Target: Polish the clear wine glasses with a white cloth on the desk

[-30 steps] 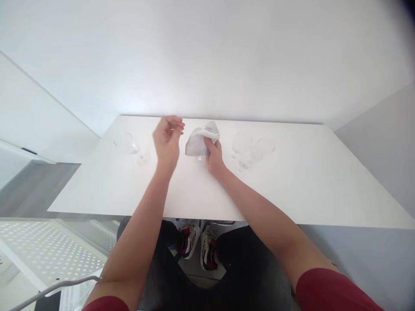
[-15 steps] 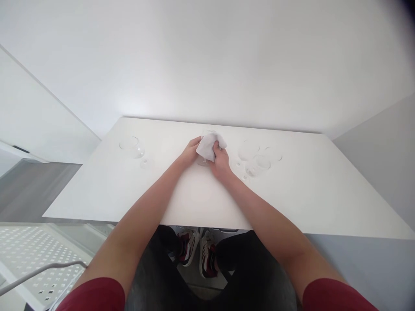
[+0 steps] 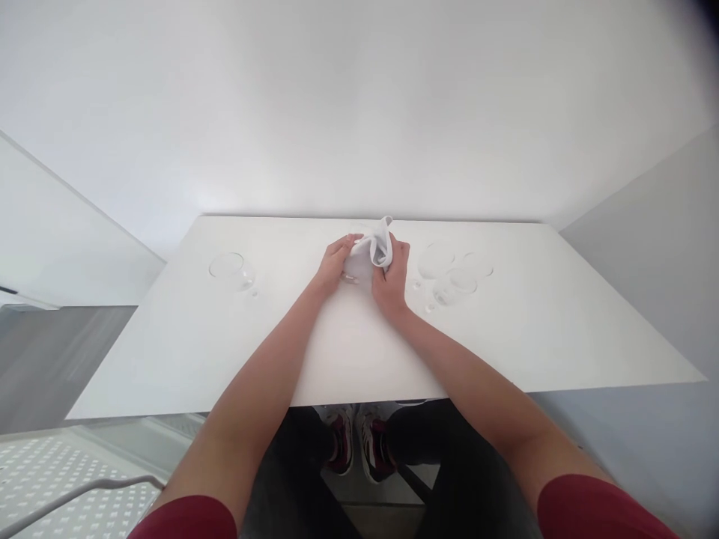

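Note:
In the middle of the table, my left hand [image 3: 335, 262] is closed round the side of a clear stemmed glass [image 3: 357, 263]. My right hand [image 3: 393, 275] grips a crumpled white cloth [image 3: 381, 247], which is pressed against the glass. Cloth and fingers hide much of this glass. Close by on the right stand several clear glasses, one of them a nearer wine glass [image 3: 461, 282]. Farther left is a single wine glass [image 3: 230, 271].
The white table [image 3: 359, 352] stands against a pale wall [image 3: 359, 112]. A white perforated panel [image 3: 61, 486] and a grey cable [image 3: 84, 490] are at lower left. My shoes [image 3: 342, 442] show below the table's front edge.
My right hand has turned and shifted slightly right, bunching the cloth that hung flatter over the glass before. My left hand stays on the glass. The camera view has tilted a little.

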`<action>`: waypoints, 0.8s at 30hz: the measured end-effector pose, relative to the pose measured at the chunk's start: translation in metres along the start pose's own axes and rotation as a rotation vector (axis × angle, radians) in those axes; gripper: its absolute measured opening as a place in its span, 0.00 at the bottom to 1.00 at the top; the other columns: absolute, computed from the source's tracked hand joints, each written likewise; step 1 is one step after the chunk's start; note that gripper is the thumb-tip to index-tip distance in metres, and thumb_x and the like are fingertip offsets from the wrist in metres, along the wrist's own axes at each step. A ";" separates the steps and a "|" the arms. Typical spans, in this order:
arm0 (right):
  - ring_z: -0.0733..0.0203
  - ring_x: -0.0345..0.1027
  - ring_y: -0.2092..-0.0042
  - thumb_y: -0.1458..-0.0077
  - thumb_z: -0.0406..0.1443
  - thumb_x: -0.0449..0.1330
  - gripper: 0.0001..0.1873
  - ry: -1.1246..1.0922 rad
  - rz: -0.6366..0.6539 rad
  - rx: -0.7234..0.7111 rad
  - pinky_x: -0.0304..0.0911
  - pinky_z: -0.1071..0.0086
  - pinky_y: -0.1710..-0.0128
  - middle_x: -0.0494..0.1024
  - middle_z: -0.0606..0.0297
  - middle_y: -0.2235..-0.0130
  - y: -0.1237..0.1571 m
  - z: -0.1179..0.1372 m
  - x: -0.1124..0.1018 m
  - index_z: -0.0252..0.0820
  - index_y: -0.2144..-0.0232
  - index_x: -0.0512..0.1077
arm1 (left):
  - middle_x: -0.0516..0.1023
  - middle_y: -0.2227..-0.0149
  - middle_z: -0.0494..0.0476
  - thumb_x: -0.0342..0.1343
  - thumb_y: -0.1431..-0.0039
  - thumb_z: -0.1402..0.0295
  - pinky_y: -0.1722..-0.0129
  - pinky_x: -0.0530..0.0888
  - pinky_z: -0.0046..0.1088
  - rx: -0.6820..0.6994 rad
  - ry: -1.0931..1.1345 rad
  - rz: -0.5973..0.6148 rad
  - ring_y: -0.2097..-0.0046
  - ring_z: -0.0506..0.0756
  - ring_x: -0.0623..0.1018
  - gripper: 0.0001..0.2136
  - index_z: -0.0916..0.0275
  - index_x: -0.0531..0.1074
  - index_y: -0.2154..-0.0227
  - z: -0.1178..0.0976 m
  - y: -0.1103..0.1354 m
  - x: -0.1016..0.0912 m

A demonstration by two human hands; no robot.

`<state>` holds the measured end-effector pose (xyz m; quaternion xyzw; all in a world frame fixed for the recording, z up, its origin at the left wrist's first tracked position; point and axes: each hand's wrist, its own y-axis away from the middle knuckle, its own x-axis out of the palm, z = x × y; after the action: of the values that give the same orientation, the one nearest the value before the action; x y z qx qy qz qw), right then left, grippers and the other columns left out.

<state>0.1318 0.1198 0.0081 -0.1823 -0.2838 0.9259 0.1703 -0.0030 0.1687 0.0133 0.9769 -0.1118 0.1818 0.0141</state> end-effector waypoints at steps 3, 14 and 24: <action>0.57 0.63 0.53 0.43 0.32 0.52 0.25 0.030 0.042 -0.069 0.66 0.60 0.50 0.60 0.60 0.54 0.003 0.000 0.001 0.48 0.43 0.67 | 0.79 0.68 0.57 0.57 0.42 0.46 0.69 0.72 0.29 -0.047 0.031 0.065 0.66 0.56 0.78 0.24 0.65 0.76 0.58 0.004 0.001 0.003; 0.54 0.64 0.52 0.40 0.35 0.51 0.25 -0.014 0.027 0.021 0.66 0.58 0.50 0.65 0.58 0.54 -0.002 -0.004 0.006 0.48 0.41 0.61 | 0.77 0.72 0.54 0.54 0.43 0.41 0.74 0.73 0.30 -0.101 0.118 0.100 0.71 0.55 0.79 0.26 0.58 0.73 0.57 0.003 0.001 0.001; 0.50 0.63 0.45 0.39 0.36 0.51 0.20 -0.036 0.114 -0.068 0.67 0.55 0.49 0.64 0.56 0.49 -0.016 -0.011 0.004 0.47 0.44 0.64 | 0.81 0.64 0.58 0.54 0.40 0.44 0.65 0.76 0.32 -0.049 0.134 -0.017 0.60 0.59 0.81 0.25 0.60 0.73 0.51 0.004 -0.006 -0.001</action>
<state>0.1365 0.1389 0.0085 -0.1873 -0.3072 0.9270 0.1056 -0.0013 0.1747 0.0090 0.9628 -0.1065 0.2437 0.0470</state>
